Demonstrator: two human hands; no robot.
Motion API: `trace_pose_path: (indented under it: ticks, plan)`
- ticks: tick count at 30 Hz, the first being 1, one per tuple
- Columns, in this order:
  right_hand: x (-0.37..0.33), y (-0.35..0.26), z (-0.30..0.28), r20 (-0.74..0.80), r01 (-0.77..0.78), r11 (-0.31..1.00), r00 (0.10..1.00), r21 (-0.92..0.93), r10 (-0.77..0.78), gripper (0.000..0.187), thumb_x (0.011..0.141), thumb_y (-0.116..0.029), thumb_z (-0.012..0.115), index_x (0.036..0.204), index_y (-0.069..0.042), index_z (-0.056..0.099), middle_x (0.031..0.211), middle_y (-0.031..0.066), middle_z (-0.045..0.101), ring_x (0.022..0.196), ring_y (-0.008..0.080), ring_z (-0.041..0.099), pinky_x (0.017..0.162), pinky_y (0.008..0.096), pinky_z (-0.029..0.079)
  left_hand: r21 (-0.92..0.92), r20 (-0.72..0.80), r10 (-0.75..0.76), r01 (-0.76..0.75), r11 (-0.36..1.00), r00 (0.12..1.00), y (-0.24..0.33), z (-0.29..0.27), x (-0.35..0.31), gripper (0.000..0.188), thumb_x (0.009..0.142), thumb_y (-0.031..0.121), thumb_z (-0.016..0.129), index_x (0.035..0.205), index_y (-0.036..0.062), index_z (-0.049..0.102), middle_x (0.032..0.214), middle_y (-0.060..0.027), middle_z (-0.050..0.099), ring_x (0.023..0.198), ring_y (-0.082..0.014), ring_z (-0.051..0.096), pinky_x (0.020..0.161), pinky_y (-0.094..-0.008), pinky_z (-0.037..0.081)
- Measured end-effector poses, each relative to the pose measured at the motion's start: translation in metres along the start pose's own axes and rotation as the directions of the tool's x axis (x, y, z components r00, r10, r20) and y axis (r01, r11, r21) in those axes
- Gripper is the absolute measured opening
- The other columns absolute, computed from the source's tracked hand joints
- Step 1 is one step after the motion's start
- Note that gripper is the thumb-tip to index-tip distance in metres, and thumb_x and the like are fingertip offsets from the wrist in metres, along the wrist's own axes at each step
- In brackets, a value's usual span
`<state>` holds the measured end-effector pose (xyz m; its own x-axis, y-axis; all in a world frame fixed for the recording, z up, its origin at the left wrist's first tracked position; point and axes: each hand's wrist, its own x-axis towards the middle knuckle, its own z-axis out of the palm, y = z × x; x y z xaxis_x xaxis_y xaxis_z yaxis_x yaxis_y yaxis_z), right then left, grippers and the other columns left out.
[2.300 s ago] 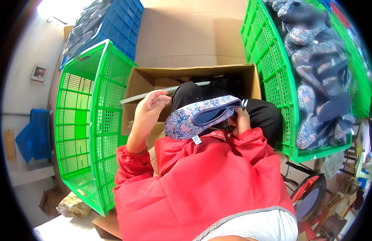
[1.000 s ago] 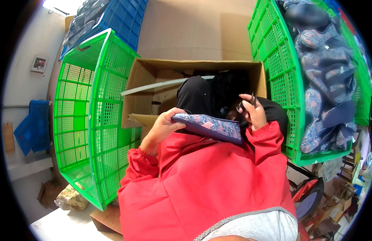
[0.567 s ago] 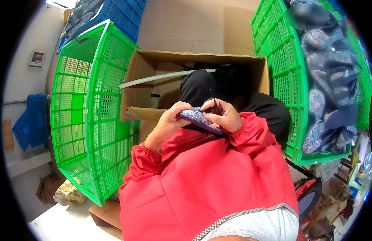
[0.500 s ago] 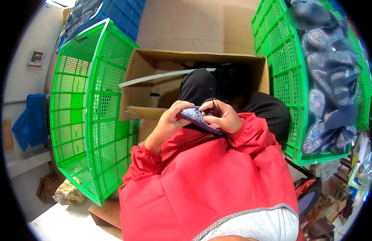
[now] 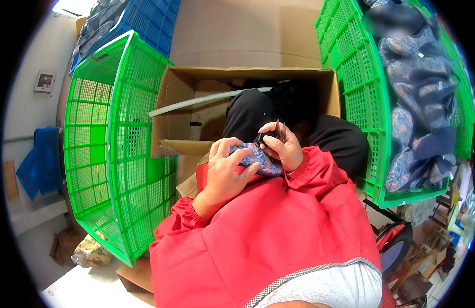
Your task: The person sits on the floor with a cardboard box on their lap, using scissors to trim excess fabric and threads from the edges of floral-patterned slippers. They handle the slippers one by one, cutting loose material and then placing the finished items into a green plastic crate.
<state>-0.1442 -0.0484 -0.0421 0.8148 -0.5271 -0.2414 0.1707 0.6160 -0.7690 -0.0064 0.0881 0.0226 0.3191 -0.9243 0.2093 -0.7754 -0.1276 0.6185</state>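
In my lap I hold a blue floral fabric piece with pink patches. My left hand is closed on it, thumb and fingers gripping its left end and upper edge. My right hand is closed around small dark thread snips; their pointed tips stick up past the fingers. The right hand is close against the fabric's upper right edge; whether its lower fingers also touch the cloth is hidden.
An open cardboard box surrounds my knees, a pale strip lying across it. On the left a tall green crate rests on its side. The right green crate holds several similar floral and navy pieces. A blue crate stands behind.
My left hand has turned over the fabric, its back now showing more. More of the floral side faces up. My right hand has risen slightly, and the snips' tips now point upward.
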Motion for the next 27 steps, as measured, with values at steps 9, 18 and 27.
trace_pose_path:
  ticks: [9,18,27]
  plan:
    - [0.001,0.003,-0.019,0.172,0.196,0.974,0.970,-0.118,-0.174,0.042,0.103,-0.039,0.053,0.128,-0.007,0.042,0.090,0.0037,0.062,0.063,0.0038,0.045,0.059,0.0186,0.038,-0.329,-0.121,-0.063,0.020,0.944,0.991,-0.013,0.020,-0.003,0.008,0.083,-0.003,0.072,0.087,0.0010,0.068,0.104,-0.0086,0.061,0.100,-0.0219,0.056,0.083,-0.0301,0.047]
    - [-0.011,-0.013,-0.036,0.257,0.141,0.947,0.964,-0.290,-0.065,0.040,0.099,-0.035,0.063,0.120,-0.002,0.052,0.101,0.0045,0.062,0.098,0.0101,0.059,0.088,0.0265,0.048,-0.574,-0.276,-0.144,-0.043,0.818,0.950,-0.008,0.039,-0.001,0.008,0.089,-0.007,0.066,0.088,-0.0023,0.061,0.104,-0.0069,0.053,0.095,-0.0163,0.052,0.081,-0.0250,0.046]
    - [-0.002,-0.051,-0.025,0.365,0.322,0.572,0.930,-0.754,-0.043,0.031,0.092,-0.034,0.068,0.107,-0.008,0.064,0.091,0.0128,0.070,0.083,0.0275,0.069,0.074,0.0343,0.051,-0.604,-0.200,-0.170,0.015,0.796,0.965,-0.021,0.037,0.019,0.007,0.085,-0.003,0.071,0.084,0.0004,0.065,0.084,-0.0083,0.062,0.086,-0.0216,0.058,0.079,-0.0282,0.046]
